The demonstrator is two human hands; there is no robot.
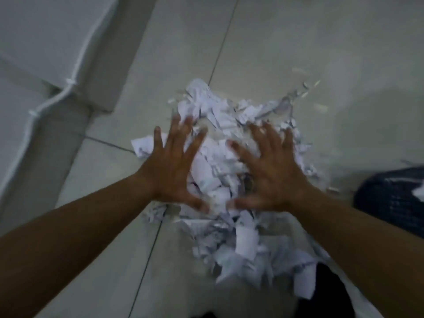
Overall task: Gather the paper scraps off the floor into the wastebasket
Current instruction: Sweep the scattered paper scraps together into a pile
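A heap of white torn paper scraps point(220, 161) lies on the pale tiled floor point(286, 53), stretching from the middle of the view toward me. My left hand point(174, 166) rests flat on the heap's left side, fingers spread wide. Over the right side my right hand point(270, 171) is also spread, palm down on the scraps. Neither hand has closed around any paper. A dark mesh wastebasket point(392, 200) shows at the right edge, with a white scrap at its rim. The image is blurred by motion.
A low grey step or ledge point(110, 65) runs along the left, with a white cable point(57, 97) clipped along it. A few small loose scraps point(305, 90) lie beyond the heap at the upper right. Something dark point(325, 294) sits at the bottom right.
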